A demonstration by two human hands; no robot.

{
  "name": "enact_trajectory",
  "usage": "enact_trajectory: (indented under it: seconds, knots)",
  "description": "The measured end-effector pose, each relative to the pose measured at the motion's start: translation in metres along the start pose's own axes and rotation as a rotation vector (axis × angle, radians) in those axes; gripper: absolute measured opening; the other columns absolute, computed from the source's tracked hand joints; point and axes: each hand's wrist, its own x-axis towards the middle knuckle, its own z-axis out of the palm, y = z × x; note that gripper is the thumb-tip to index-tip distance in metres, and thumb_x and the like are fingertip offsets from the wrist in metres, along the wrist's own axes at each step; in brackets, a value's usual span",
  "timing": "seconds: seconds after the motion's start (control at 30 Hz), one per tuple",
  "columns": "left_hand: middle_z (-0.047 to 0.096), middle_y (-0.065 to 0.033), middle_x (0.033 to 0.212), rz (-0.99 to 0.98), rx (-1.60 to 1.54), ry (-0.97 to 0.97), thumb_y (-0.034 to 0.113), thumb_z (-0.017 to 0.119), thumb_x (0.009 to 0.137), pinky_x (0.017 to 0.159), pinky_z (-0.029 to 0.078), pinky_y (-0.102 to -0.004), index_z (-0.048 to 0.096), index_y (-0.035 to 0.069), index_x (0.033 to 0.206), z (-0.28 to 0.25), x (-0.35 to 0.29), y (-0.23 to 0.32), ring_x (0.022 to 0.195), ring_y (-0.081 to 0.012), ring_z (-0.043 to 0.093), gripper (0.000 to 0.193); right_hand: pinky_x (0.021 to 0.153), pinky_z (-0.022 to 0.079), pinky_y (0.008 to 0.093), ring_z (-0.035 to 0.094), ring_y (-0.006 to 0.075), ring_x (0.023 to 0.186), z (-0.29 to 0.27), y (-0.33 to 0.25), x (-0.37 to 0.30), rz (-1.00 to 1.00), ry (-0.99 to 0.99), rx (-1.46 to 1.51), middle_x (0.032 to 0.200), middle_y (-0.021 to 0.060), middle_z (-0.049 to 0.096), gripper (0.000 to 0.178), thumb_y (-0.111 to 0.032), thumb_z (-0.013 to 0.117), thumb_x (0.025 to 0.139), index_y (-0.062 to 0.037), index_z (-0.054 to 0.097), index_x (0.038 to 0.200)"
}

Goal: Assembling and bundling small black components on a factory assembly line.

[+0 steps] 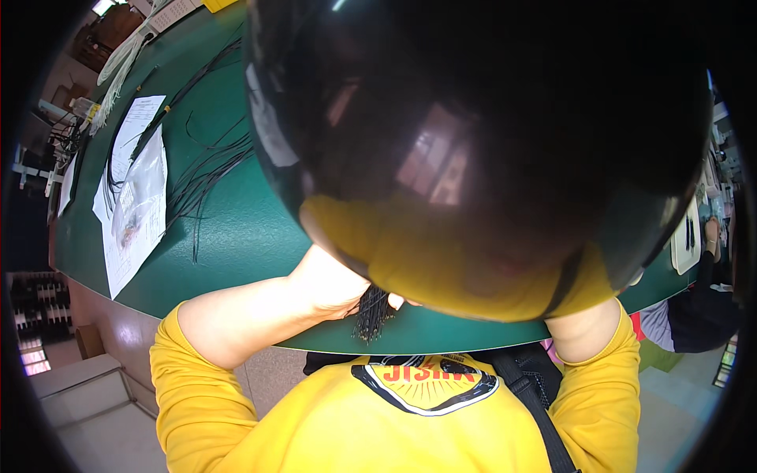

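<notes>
A large glossy black dome (489, 158) covers the middle and right of the view and hides much of my hands. My left hand (331, 282) shows at its lower edge, closed around a bundle of thin black wires (371, 315). The cut ends of the bundle fan downward over the table's near edge. A fingertip shows just right of the bundle; which hand it belongs to I cannot tell. Of my right arm only the forearm (585, 331) is visible, its hand hidden behind the dome.
Loose black wires (209, 169) spread over the green table (244, 236). Further left lie paper sheets (126, 264) with a clear plastic bag (142, 205) on them. White cables (118, 67) hang at the far left. Rightward, another person's hand (712, 236) is beside a white tray (684, 244).
</notes>
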Motion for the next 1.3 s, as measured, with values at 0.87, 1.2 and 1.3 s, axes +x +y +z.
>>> enact_trajectory:
  seconds: [0.87, 1.2, 1.3]
  knots:
    - [0.061, -0.0102, 0.083, 0.253, 0.657, 0.126, 0.009, 0.049, 0.088, 0.063, 0.05, -0.0258, 0.05, 0.002, 0.107, -0.018, -0.005, -0.014, 0.069, -0.0172, 0.06, 0.021, 0.066, 0.049, 0.0288, 0.061, 0.0186, 0.07, 0.016, -0.022, 0.011, 0.205, -0.014, 0.477, 0.081, 0.0124, 0.061, 0.019, 0.0, 0.056, 0.081, 0.0069, 0.052, 0.099]
    - [0.06, -0.0117, 0.089, 0.11, 0.487, 0.005, 0.005, 0.053, 0.084, 0.071, 0.047, -0.0295, 0.053, -0.001, 0.103, 0.001, -0.005, 0.0, 0.08, -0.0197, 0.058, 0.019, 0.062, 0.048, 0.027, 0.06, 0.0163, 0.066, 0.016, -0.023, 0.01, 0.245, 0.03, 0.474, 0.078, 0.0118, 0.06, 0.018, 0.004, 0.055, 0.08, 0.0073, 0.052, 0.097]
    - [0.059, -0.0122, 0.091, 0.12, 0.558, 0.026, 0.004, 0.054, 0.083, 0.074, 0.047, -0.0307, 0.054, -0.002, 0.101, 0.001, -0.006, 0.001, 0.084, -0.0205, 0.058, 0.019, 0.061, 0.048, 0.0268, 0.059, 0.0157, 0.063, 0.015, -0.025, 0.011, 0.257, 0.014, 0.596, 0.076, 0.0121, 0.059, 0.016, 0.006, 0.054, 0.08, 0.0078, 0.052, 0.095]
